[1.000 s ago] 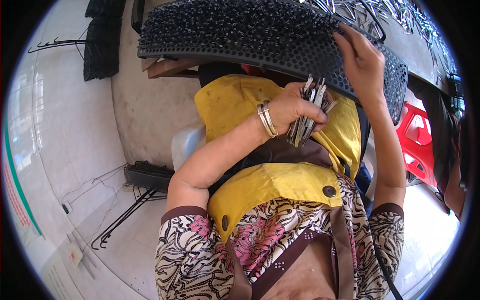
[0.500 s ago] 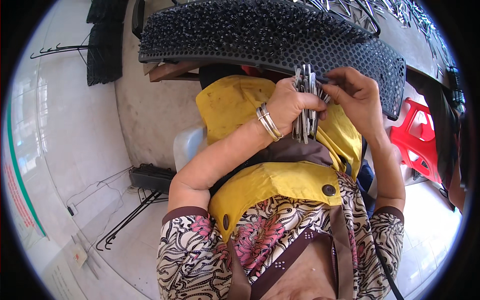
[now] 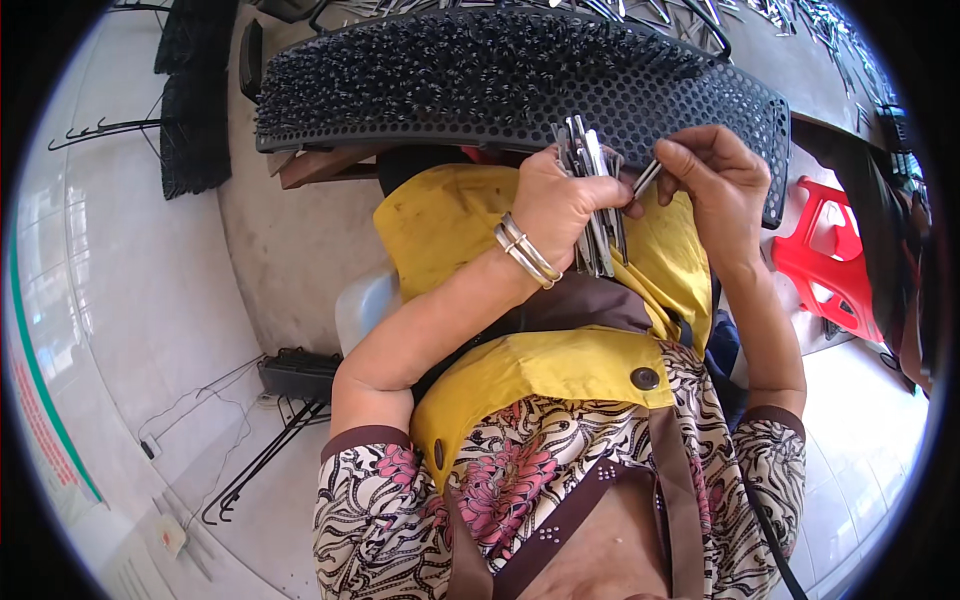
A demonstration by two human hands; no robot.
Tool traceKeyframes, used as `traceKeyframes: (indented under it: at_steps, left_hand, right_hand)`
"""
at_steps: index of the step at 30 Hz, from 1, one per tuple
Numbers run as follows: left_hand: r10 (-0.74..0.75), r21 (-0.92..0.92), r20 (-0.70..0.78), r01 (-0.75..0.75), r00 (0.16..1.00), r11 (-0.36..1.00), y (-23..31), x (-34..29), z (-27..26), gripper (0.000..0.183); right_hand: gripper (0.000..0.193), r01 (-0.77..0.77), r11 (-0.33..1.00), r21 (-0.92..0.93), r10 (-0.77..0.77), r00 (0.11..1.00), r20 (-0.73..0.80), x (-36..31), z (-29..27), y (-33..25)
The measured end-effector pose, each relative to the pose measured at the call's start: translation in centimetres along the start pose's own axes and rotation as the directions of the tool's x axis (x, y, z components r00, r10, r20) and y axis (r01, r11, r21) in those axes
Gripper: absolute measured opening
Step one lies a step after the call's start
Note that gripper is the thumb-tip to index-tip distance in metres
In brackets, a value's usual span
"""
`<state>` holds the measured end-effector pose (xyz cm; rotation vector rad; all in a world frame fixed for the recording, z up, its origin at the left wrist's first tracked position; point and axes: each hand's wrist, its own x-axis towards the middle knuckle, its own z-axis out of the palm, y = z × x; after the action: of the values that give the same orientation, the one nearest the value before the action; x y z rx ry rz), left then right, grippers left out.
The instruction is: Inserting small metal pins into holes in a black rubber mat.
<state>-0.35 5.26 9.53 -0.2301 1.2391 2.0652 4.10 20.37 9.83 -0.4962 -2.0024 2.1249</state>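
1. Compared with one second ago, the right hand [image 3: 715,185] has left the far edge of the black tray [image 3: 500,80] and come down to the bundle; half a second ago it was already there, and it stays there now.
2. The left hand [image 3: 565,205] still holds the bundle of metal pieces [image 3: 595,200] in about the same place as before, at 1 o'clock in the picture, in front of the chest.
3. The left fingers are together, clamped around the bundle; the pieces stand nearly upright and stick out above and below the fist.
4. The right fingers [image 3: 672,158] are pinched on one thin metal piece [image 3: 647,178] at the right side of the bundle. This piece is tilted and touches the bundle, or is just beside it; I cannot tell which.
5. The tray lies on the table [image 3: 780,60] at 12 o'clock, just behind both hands. Its surface is full of small holes, and many dark thin pieces stand in them, close together over its far part.
6. More metal pieces lie loose on the table behind the tray; they are too small to tell exactly.
7. A red stool [image 3: 825,260] stands at 3 o'clock, near the right forearm.
8. The left wrist carries silver bangles [image 3: 527,250].
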Motion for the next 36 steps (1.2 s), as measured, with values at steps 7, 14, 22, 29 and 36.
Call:
traceKeyframes:
  at_steps: [7, 14, 22, 29, 36]
  left_hand:
    - [-0.004, 0.014, 0.018, 0.004, 1.000, 1.000, -0.1, 0.1, 0.0, 0.018]
    - [-0.020, 0.019, 0.046, 0.020, 0.999, 1.000, -0.1, 0.1, -0.4, 0.019]
    - [-0.036, -0.014, 0.000, 0.036, 0.999, 0.999, -0.6, 0.2, -0.4, 0.020]
    - [-0.054, -0.057, 0.025, 0.055, 0.998, 0.997, -1.0, 0.2, -0.7, 0.022]
    - [-0.085, -0.090, 0.037, 0.088, 0.996, 0.992, -0.8, 0.1, -0.8, 0.024]
  right_hand:
    - [0.008, 0.053, 0.998, 0.013, -0.052, 0.996, -0.069, 1.7, -1.5, -0.9]
    - [0.009, -0.007, 1.000, 0.019, 0.007, 1.000, -0.014, 2.4, -1.4, -0.2]
    - [0.013, 0.390, 0.900, -0.195, -0.426, 0.883, -0.196, 5.2, -2.4, 0.2]
    - [0.011, 0.497, 0.764, -0.410, -0.595, 0.789, -0.153, 6.9, -0.6, 0.8]
    - [0.011, 0.645, 0.295, -0.705, -0.841, 0.525, 0.129, 7.5, -1.0, 0.5]
